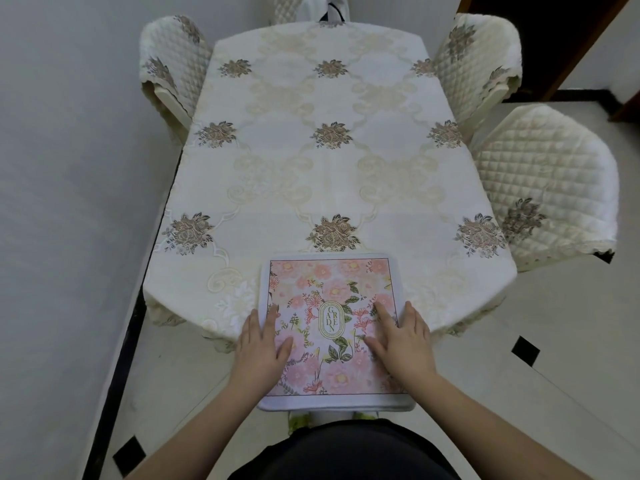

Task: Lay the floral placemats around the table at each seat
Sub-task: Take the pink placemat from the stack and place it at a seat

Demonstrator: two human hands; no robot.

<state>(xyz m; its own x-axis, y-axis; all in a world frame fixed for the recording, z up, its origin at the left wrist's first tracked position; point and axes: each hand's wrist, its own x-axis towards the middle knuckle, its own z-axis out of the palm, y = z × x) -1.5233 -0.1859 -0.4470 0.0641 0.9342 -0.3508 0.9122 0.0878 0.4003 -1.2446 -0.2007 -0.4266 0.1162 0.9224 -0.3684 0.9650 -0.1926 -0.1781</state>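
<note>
Quilted cream covers dress a chair (173, 64) at upper left. At lower centre, the left hand (263, 344) and right hand (401, 337) press flat, fingers straight, on a pink floral placemat (332, 299) overhanging the near edge of the embroidered tablecloth (325, 168). Pale floor tiles (554, 341) fill the right.

Pink floral placemat (334, 327) overhanging table edge

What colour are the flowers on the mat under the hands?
Mostly pink, with green leaves, on the placemat; the head view shows it.
</note>
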